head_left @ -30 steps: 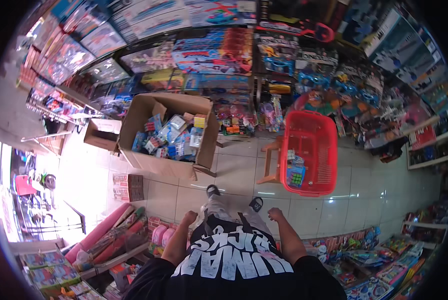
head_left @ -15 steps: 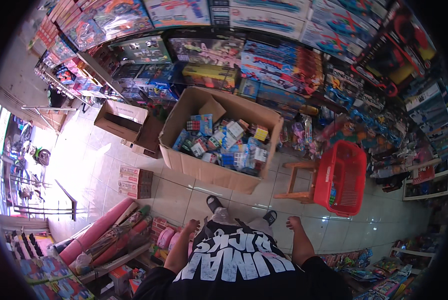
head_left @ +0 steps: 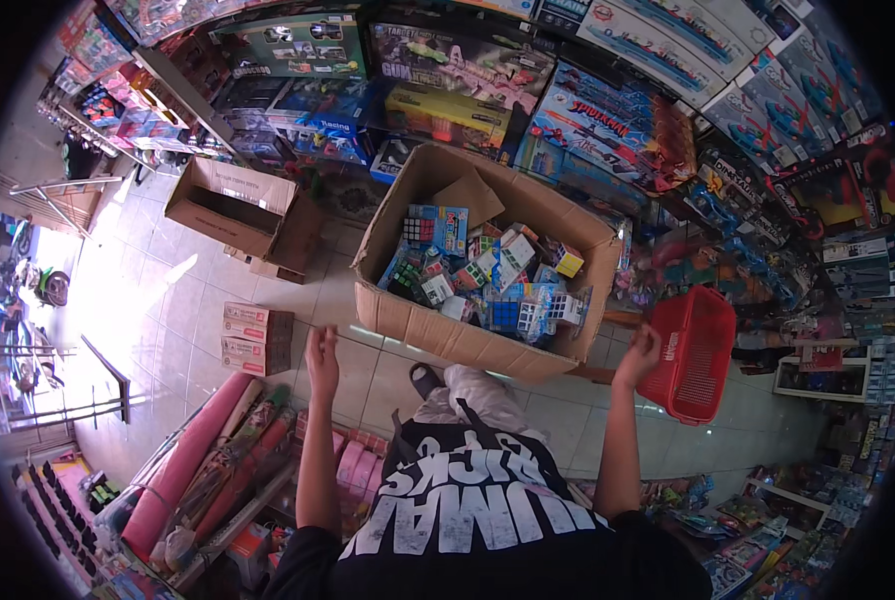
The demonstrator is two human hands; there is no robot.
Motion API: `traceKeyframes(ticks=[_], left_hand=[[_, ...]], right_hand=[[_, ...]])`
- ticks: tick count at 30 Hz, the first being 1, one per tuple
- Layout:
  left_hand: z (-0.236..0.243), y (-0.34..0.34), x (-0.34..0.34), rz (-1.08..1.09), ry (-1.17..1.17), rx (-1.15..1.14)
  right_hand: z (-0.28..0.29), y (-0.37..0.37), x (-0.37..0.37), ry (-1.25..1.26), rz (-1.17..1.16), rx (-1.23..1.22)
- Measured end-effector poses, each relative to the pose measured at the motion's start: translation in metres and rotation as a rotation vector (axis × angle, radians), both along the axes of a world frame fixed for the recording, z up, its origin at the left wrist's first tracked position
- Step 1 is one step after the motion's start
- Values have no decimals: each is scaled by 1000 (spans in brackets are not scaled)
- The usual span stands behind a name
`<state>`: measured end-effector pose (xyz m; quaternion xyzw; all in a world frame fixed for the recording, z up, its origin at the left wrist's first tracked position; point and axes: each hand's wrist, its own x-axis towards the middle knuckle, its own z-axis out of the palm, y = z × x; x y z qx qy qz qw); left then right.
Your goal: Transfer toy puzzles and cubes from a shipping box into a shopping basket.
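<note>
At the far left we see a smaller empty cardboard box (head_left: 230,205) lying open on its side on the tiled floor (head_left: 168,300), with two small stacked red-and-white cartons (head_left: 257,338) just below it. Our left hand (head_left: 320,352) is raised near those cartons, palm down, fingers loosely spread and holding nothing; it hangs just short of the near wall of the large cardboard box (head_left: 468,340).

That large box has swung from upper left to the middle of our view over the last second, and both forearms have lifted from our sides, so we judge that we have stepped up to it and are reaching for its near edge. Inside lie puzzle cubes and small boxed toys (head_left: 488,280), heaped toward the right end.

Our right hand (head_left: 639,355) is up at the box's near right corner, fingers curled; we cannot tell whether it grips anything. Just beyond it stands the red plastic basket (head_left: 693,350), on the floor below the toy shelves (head_left: 608,90).
</note>
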<state>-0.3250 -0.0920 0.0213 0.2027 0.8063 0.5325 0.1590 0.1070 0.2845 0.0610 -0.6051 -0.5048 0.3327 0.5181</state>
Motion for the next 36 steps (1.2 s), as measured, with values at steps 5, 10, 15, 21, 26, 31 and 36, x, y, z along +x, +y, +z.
traceKeyframes(ticks=[5, 10, 15, 21, 26, 31, 36], left_hand=[[115, 107, -26, -268, 377, 53], [101, 177, -26, -723, 262, -199], [74, 201, -30, -936, 159, -778], [64, 200, -47, -879, 47, -452], [106, 212, -57, -737, -327, -15], [107, 209, -77, -703, -597, 302], [103, 204, -103, -814, -518, 175]], right_hand=[[70, 2, -137, -161, 457, 43], [39, -21, -257, -462, 1203, 317], [1, -45, -298, -1055, 1513, 421], [12, -35, -310, -927, 1435, 195], [33, -49, -319, -98, 843, -209], [63, -94, -344, 382, 612, -542], [73, -133, -372, 171, 782, -293]])
